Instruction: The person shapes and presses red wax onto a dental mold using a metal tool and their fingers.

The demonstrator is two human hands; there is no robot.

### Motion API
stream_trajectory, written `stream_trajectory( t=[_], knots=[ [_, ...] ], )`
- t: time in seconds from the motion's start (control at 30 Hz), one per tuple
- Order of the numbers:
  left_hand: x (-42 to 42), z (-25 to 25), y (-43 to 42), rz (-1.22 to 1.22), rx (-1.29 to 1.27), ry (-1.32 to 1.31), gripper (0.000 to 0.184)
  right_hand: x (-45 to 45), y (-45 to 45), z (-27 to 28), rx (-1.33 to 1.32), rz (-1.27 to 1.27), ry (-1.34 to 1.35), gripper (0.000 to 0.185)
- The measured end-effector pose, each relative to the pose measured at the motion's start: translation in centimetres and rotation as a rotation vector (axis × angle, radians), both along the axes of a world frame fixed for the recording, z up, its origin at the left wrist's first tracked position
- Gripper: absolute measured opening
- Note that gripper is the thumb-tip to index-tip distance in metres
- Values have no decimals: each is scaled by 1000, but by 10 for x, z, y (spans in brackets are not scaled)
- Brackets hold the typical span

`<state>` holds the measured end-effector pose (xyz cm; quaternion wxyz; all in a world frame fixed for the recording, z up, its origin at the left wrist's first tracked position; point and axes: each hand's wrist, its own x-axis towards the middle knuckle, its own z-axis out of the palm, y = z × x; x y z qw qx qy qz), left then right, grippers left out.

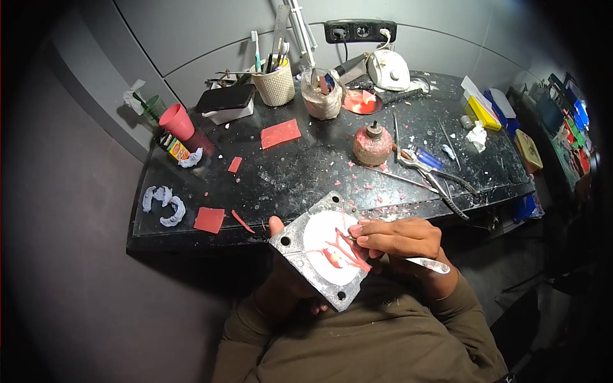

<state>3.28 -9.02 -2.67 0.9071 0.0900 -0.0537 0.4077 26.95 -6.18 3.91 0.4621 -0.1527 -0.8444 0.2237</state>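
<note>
My left hand holds a grey metal dental flask half from below. Its thumb shows at the left edge and some fingertips underneath; the palm is hidden. White plaster fills the flask's round middle. Red wax strips branch across it around a small pale and red piece. Over the plaster's right side, my right hand grips a metal wax spatula. The spatula's broad end sticks out behind the hand; its working tip, near the wax, is mostly covered by the fingers.
On the black bench stand a wax-smeared spirit burner, pliers, and a blue lighter. Red wax sheets and white arch-shaped pieces lie left. A pink cup and a brush holder stand farther back.
</note>
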Motion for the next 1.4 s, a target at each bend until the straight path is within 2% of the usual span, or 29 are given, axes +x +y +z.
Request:
stream_trajectory(
  t=[0.1, 0.2, 0.3, 0.4, 0.5, 0.7, 0.87, 1.1, 1.3, 1.4],
  knots=[
    [0, 11, -5, 115, -98, 240, 154, -1, -1, 1, -9, -11, -4, 28],
    [-2, -2, -3, 24, -94, 50, 141, -1, -2, 3, -26, -17, -10, 28],
    [0, 3, -3, -10, -52, -39, 141, -2, -1, 1, -1, -19, 5, 28],
    [4, 19, -8, 118, -99, 199, 151, -3, 0, 1, 37, -16, 21, 28],
    [3, 15, -7, 113, -147, 182, 150, -2, -3, -1, 21, -26, 10, 26],
    [4, 12, -3, 34, -30, 23, 148, -2, -5, 0, -20, -21, 11, 26],
    [9, 22, -7, 39, -113, -57, 147, -4, -6, 2, 2, -34, 18, 25],
    [4, 8, -5, 41, -73, 14, 146, -5, -2, -4, 46, -47, 28, 21],
    [1, 3, -5, 48, -90, -30, 147, -5, -7, 0, 1, -63, 19, 18],
    [-6, -8, -6, 82, -75, 96, 141, -7, -8, -6, 30, -112, 55, 14]
  ],
)
